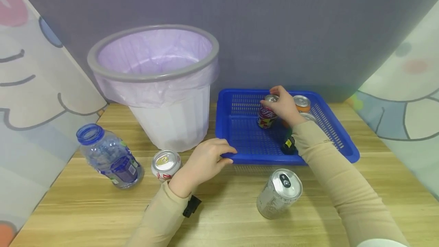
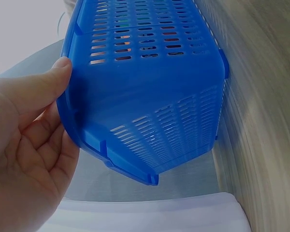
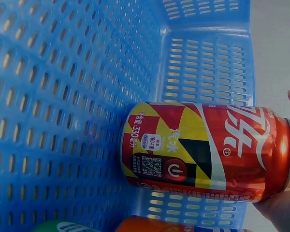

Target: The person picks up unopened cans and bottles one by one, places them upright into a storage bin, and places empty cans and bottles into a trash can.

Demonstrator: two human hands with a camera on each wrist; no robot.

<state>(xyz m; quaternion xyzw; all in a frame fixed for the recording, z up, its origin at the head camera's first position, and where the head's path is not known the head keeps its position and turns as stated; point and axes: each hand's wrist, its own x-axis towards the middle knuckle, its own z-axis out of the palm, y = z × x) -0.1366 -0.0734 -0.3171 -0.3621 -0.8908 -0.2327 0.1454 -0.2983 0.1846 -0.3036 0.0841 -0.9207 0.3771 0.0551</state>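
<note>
At the left end of the blue plastic basket, my left hand pinches the rim between thumb and fingers; the left wrist view shows the thumb over the edge. Inside the basket, my right hand holds a red soda can by its top, fingers and thumb around the upper end. The can's red, yellow and black printed side faces the right wrist camera, its base at the basket floor. An orange can and a silver-topped can stand right of it, partly hidden by my right arm.
A dark-capped item lies in the basket near my right sleeve. In front stands a silver can. A white can is beside my left wrist, with a clear wide-mouthed bottle farther left. Behind them rises a lined white bin.
</note>
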